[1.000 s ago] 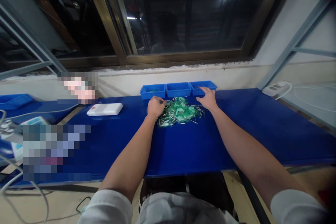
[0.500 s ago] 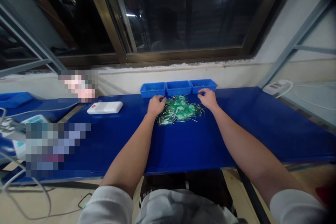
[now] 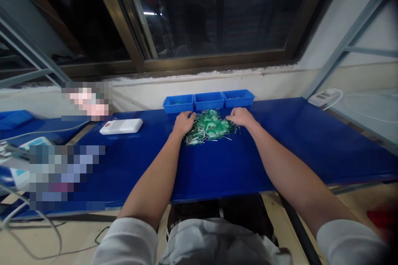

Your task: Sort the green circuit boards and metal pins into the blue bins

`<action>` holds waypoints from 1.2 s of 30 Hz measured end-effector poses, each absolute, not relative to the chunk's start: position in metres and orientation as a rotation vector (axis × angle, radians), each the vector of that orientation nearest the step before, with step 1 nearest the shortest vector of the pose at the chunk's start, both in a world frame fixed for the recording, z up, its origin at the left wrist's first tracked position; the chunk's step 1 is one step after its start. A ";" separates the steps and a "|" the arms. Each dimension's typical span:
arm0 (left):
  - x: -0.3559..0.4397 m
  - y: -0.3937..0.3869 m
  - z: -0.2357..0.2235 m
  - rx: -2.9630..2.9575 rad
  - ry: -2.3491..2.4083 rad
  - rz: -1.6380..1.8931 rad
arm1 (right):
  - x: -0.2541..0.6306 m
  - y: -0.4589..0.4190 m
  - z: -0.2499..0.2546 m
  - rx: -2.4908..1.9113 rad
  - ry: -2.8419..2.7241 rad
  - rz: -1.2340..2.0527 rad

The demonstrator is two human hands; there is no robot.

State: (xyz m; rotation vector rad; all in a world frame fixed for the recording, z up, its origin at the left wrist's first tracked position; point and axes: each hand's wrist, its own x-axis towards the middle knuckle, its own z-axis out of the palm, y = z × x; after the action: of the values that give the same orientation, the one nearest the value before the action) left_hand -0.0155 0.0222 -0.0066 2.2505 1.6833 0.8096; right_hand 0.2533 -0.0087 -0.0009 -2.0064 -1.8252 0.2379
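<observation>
A loose heap of small green plastic pieces with thin metal pins (image 3: pixel 211 126) lies on the blue tabletop (image 3: pixel 217 174), right in front of me. My left hand (image 3: pixel 183 123) rests against the heap's left side, fingers curved over its edge. My right hand (image 3: pixel 242 116) lies flat along its right side, fingertips among the pins. Neither hand visibly holds a piece, though the fingers hide some of the heap.
Against the wall behind the heap stand several small blue bins (image 3: pixel 209 101). A white flat box (image 3: pixel 121 126) lies left on the table, and a white power strip (image 3: pixel 321 98) sits at the far right. Pixelated patches cover objects at left, beneath a dark window (image 3: pixel 211 12).
My right hand has come back from the front of the right bin to the heap's right side. Both hands now press closer around the heap, and the view has tilted slightly.
</observation>
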 end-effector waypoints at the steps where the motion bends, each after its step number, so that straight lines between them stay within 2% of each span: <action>1: -0.015 0.022 -0.007 2.256 1.687 0.814 | 0.253 -0.009 -0.001 -2.000 -1.840 0.265; 11: -0.015 0.023 -0.008 2.277 1.703 0.840 | 0.248 -0.009 -0.006 -1.970 -1.851 0.254; 19: -0.006 0.005 0.006 2.393 1.621 1.036 | 0.237 -0.011 0.003 -1.801 -1.564 0.146; 28: 0.022 -0.026 0.017 2.738 1.331 0.875 | 0.206 -0.020 0.005 -1.149 -1.291 0.951; 36: 0.022 -0.027 0.017 2.698 1.303 0.857 | 0.197 -0.024 0.003 -0.966 -1.256 1.043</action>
State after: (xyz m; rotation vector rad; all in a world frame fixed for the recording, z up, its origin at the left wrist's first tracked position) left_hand 0.0218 -0.0269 0.0169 2.6976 1.3027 0.8567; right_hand 0.1965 -0.0235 0.0029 -0.9660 -1.2556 1.0429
